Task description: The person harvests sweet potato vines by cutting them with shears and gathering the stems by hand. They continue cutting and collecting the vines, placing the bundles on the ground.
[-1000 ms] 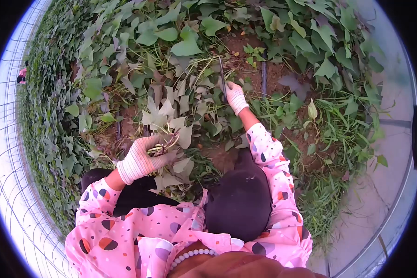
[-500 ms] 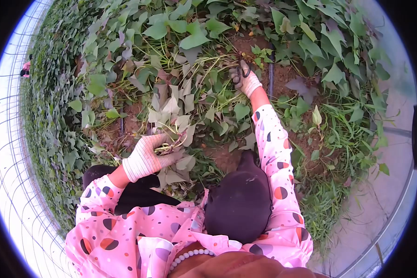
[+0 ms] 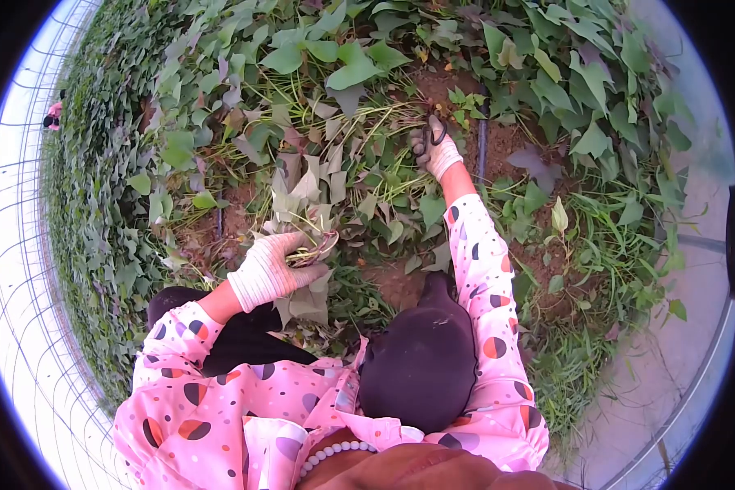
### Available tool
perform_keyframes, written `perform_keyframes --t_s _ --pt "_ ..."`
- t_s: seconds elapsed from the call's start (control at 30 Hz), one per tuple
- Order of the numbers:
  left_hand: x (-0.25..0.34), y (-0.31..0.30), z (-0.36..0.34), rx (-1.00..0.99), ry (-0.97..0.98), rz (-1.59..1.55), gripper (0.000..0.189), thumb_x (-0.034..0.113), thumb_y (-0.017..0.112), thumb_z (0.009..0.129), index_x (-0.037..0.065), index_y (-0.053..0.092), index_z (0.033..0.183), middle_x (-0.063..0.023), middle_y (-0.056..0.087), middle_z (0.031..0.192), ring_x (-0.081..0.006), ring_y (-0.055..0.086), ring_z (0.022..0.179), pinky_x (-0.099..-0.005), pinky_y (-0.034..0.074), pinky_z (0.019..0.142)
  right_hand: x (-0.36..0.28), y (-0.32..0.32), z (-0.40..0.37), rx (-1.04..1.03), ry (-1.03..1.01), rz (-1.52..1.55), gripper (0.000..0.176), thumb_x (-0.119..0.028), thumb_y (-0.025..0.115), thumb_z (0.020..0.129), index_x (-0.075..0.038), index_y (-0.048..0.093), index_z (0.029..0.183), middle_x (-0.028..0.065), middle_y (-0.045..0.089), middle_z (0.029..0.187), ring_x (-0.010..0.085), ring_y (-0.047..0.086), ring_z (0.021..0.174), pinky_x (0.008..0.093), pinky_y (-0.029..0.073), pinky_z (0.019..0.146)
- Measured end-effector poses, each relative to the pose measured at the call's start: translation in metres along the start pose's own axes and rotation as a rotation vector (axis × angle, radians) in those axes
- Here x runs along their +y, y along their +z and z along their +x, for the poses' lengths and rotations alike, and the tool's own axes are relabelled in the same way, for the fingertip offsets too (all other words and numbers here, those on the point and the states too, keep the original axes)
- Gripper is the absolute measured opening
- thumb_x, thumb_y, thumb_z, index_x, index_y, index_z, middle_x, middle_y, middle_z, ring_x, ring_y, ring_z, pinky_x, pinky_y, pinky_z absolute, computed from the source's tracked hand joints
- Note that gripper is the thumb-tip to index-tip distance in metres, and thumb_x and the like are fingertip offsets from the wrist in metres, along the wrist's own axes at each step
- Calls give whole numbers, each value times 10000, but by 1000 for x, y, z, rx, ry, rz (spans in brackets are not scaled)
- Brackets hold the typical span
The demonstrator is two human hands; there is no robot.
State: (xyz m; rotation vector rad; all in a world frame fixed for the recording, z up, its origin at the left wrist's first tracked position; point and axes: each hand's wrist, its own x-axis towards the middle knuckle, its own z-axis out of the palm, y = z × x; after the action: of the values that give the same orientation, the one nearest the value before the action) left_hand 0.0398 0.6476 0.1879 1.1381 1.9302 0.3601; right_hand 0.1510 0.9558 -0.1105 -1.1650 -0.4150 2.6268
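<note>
My left hand (image 3: 271, 268), in a pale glove, is closed around a bunch of cut vine stems (image 3: 323, 245). Their pale, drooping leaves hang beyond and below the fingers. Farther forward and to the right, my gloved right hand (image 3: 438, 153) grips scissors by their dark loop handles (image 3: 438, 131). The blades are hard to make out among the foliage. Just past that hand, long green vine stems (image 3: 384, 114) run leftward over the soil from their base. They look like sweet potato vines.
Dense leafy vines (image 3: 106, 212) fill the left and far ground. A dark hose (image 3: 482, 147) runs beside my right hand. Grass (image 3: 588, 278) and a pale paved strip (image 3: 670, 351) lie to the right. Another person (image 3: 53, 116) is far left, near wire mesh (image 3: 16, 245).
My right hand has shifted slightly toward me, and the scissors' loops show more clearly. My left hand, still holding the bunch, has moved slightly right. The view has shifted a little.
</note>
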Motion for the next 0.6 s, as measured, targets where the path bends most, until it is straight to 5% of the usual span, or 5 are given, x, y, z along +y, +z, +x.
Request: perform_keyframes --t_s 0.03,0.2,0.4,0.57,0.6 --pt "-3 2 0 23 28 17 305 270 752 729 39 647 897 -139 666 800 -293 665 759 -349 521 682 -2 0 1 -49 68 79 587 -635 555 843 -50 596 874 38 566 615 141 517 449 243 297 348" --pt "-3 3 1 39 54 33 303 284 751 722 46 650 880 -139 658 780 -306 657 742 -362 516 670 -9 4 10 -73 82 140 576 -628 562 844 -54 595 857 35 559 611 133 518 457 232 284 345" --pt "-8 0 0 63 76 33 298 291 752 719 48 648 855 -139 648 760 -314 648 724 -367 512 658 7 24 -1 296 -222 -263 404 -475 558 896 -78 585 822 22 508 542 121 434 385 254 243 338" --pt "-7 -6 -3 58 75 54 299 295 753 718 47 643 843 -141 641 748 -323 640 712 -374 506 646 -2 38 -17 496 -439 -368 287 -307 570 897 -36 662 894 54 597 598 145 528 437 301 419 418" --pt "-8 -6 -3 59 84 56 295 290 755 717 47 643 842 -143 640 748 -321 641 712 -375 505 644 -4 34 -20 467 -669 -558 282 -300 592 881 -57 677 997 118 676 722 220 605 538 337 489 542"
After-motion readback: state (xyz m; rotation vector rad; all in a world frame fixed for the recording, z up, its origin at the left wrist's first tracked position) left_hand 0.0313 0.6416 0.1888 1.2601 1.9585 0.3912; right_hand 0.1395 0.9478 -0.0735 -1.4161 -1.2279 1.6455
